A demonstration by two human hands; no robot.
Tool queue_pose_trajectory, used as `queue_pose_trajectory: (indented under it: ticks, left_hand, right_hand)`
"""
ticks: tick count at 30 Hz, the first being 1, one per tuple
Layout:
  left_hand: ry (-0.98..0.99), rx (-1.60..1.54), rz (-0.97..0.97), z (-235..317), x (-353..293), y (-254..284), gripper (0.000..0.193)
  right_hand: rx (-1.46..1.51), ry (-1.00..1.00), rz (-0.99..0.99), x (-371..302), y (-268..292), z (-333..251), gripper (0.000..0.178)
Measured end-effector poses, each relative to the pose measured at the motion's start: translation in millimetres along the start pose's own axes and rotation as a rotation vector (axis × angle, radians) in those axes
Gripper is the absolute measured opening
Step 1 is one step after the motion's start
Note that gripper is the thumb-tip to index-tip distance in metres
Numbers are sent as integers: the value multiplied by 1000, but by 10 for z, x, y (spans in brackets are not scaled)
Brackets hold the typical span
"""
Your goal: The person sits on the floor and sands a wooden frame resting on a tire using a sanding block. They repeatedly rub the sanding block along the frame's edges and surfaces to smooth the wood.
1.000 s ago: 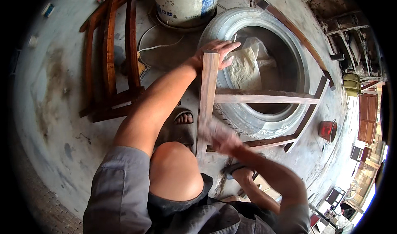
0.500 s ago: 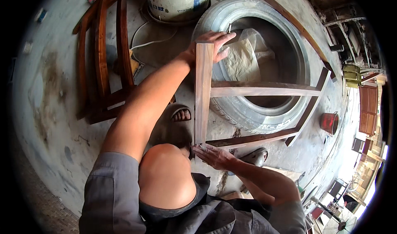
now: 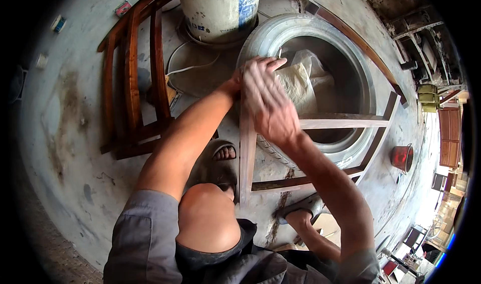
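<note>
Since half a second ago, the right hand (image 3: 273,111) has swept from the near end of the long rail up to its far end, beside the left hand (image 3: 268,62). Its fingers are stretched flat over the wood, blurred; whether anything lies under the palm cannot be told. Partly covered, the left hand is at the rail's far end, fingertips reaching past it; how firmly it grips is hidden.

That rail belongs to a grey-brown, open wooden frame with straight crossbars (image 3: 247,163), lying over a dusty grey rubber tyre (image 3: 265,36) on the concrete floor (image 3: 100,199). A crumpled cream bag (image 3: 300,86) shows inside the tyre.

The frame looks stiff and moderately light, but long enough to tip or swing; its dusty faces may slide under a palm. The corner joints seem the likelier weak points, so the thick rail near a crossbar looks the steadiest hold.
</note>
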State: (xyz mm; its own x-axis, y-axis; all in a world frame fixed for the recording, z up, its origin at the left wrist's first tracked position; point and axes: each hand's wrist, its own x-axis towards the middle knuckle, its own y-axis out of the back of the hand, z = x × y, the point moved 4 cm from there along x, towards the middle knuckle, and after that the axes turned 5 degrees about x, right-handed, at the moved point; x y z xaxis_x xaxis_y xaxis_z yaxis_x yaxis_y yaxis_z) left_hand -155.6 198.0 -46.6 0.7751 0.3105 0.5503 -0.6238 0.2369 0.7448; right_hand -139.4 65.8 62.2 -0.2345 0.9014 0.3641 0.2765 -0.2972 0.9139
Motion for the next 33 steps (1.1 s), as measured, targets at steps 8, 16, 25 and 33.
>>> queue_pose_trajectory:
  ticks: [8,16,25,33]
  left_hand:
    - [55,-79,-94,81,98,67,62]
    - [14,-80,-64,46,62,50,65]
    - [45,-57,-72,2,74,5,66]
    - [-85,177,-228,-248,-143,-351,59]
  right_hand:
    - [97,90,-55,-301,-150,-40,60]
    - [101,220,-104,-499,-128,-43,63]
    - [105,188,-232,-1089,-397,-356,64]
    - [190,109,-63,238,254,143,56]
